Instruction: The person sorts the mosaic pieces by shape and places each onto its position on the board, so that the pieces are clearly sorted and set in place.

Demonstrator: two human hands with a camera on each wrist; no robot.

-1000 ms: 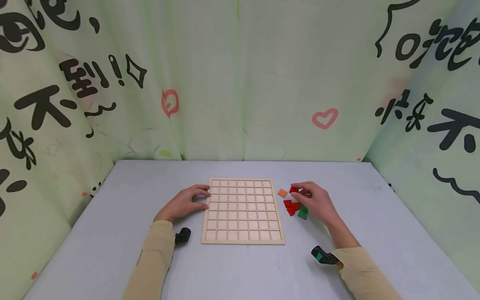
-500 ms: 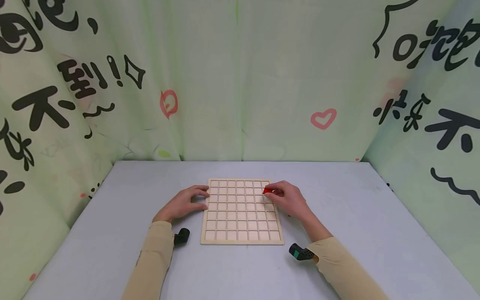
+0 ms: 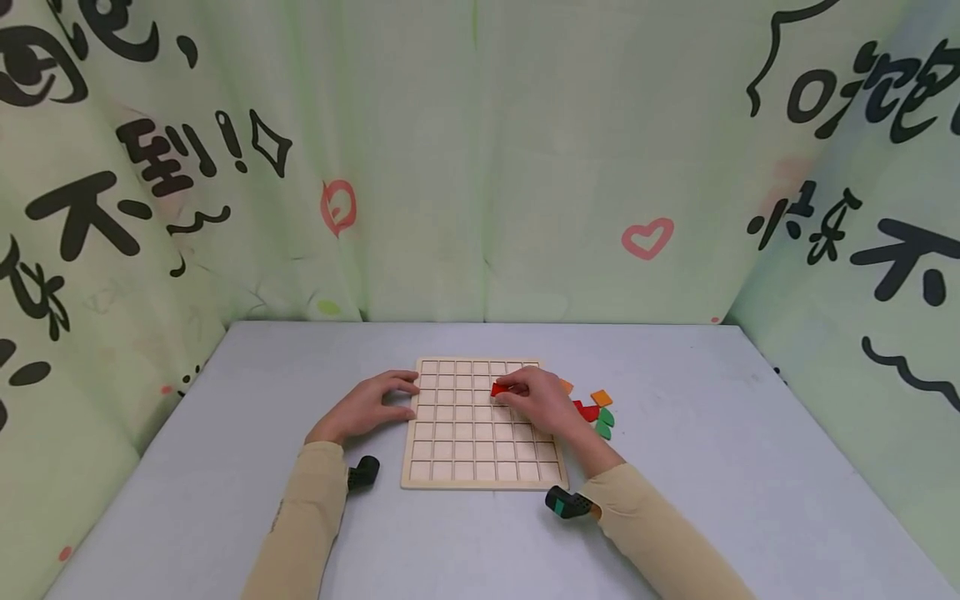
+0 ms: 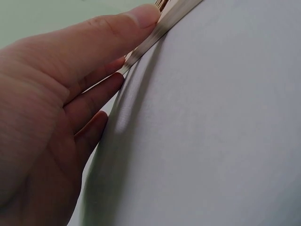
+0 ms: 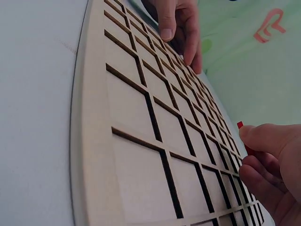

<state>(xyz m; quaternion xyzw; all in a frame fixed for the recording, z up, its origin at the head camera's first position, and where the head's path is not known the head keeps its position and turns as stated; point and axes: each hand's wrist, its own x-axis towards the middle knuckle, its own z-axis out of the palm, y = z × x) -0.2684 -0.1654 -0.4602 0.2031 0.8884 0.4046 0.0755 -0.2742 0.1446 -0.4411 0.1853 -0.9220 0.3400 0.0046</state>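
Note:
A pale wooden board [image 3: 465,450], divided into a grid of square cells, lies flat on the table. At its left edge rests my left hand [image 3: 367,406], thumb and fingertips touching the frame; the left wrist view shows the thumb [image 4: 141,18] on the rim and the fingers fairly straight. Over the upper right part of the grid, my right hand [image 3: 542,402] pinches a small red piece [image 3: 498,389] between thumb and fingers. Only a bit of that red piece [image 5: 240,125] shows in the right wrist view, so its full shape is hidden.
Right of the board lie several loose flat pieces: an orange square [image 3: 602,398], red pieces [image 3: 590,413] and green rounded pieces [image 3: 605,418]. Another orange piece [image 3: 567,386] is partly behind the right hand. A curtain [image 3: 487,167] with printed lettering hangs around the white table [image 3: 247,400].
My right hand has carried the red piece left from the loose pieces, past the board's right edge, to above the grid. The left hand stays where it was.

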